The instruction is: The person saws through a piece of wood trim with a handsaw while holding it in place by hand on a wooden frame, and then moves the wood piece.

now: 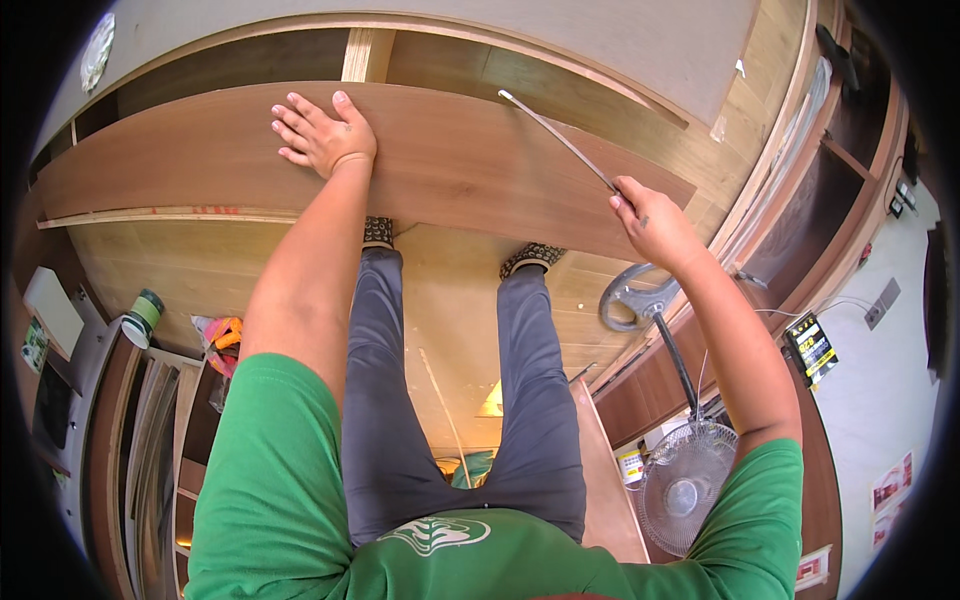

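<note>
A long brown wood-grain board (pixel 450 170) lies crosswise in front of me, over a wooden frame. My left hand (pixel 328 135) rests flat on its left half, fingers stretched out, holding nothing. Near the board's right end, my right hand (pixel 655 222) is closed around one end of a thin grey rod (pixel 560 139) with a pale tip. The rod slants up and left across the board, its tip close to the far edge. I cannot tell whether the tip touches the board.
Beyond the board stands a pale wooden crosspiece (pixel 367 55), with a large grey panel (pixel 600 35) behind. A standing fan (pixel 683 492) is at the lower right, its round base (pixel 635 297) nearer my right forearm. Stacked boards (pixel 152 450) and a green-white roll (pixel 143 318) are at left.
</note>
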`<state>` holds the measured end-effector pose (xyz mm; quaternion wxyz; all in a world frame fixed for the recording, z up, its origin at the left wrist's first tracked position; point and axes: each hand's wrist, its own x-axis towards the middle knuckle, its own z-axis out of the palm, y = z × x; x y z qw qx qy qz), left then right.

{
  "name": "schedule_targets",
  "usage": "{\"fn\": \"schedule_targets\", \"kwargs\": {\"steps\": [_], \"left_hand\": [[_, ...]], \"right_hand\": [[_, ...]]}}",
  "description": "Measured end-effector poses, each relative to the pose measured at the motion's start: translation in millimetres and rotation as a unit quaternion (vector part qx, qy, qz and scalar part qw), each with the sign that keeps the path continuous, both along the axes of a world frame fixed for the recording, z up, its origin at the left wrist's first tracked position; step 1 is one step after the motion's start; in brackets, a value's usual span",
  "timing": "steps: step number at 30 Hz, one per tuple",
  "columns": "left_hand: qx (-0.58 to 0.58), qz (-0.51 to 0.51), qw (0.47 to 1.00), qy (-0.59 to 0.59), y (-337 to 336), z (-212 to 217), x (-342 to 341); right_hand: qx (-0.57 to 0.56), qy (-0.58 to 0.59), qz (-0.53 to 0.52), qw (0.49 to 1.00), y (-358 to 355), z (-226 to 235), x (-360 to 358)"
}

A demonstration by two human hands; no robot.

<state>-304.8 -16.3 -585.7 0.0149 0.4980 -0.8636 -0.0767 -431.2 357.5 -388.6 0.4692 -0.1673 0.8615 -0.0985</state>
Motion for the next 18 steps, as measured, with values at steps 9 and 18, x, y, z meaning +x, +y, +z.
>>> {"fn": "schedule_targets", "kwargs": {"steps": [9,18], "left_hand": [[0.006,-0.001,1.000,0.011,1.4,1.9,-1.4],[0.006,0.004,1.000,0.005,0.5,3.2,-1.0]], "right_hand": [[0.028,-0.014,0.050,0.998,-6.6,-5.2,-21.2],[0.028,-0.029,0.068,0.997,-10.4,-7.7,-36.1]]}}
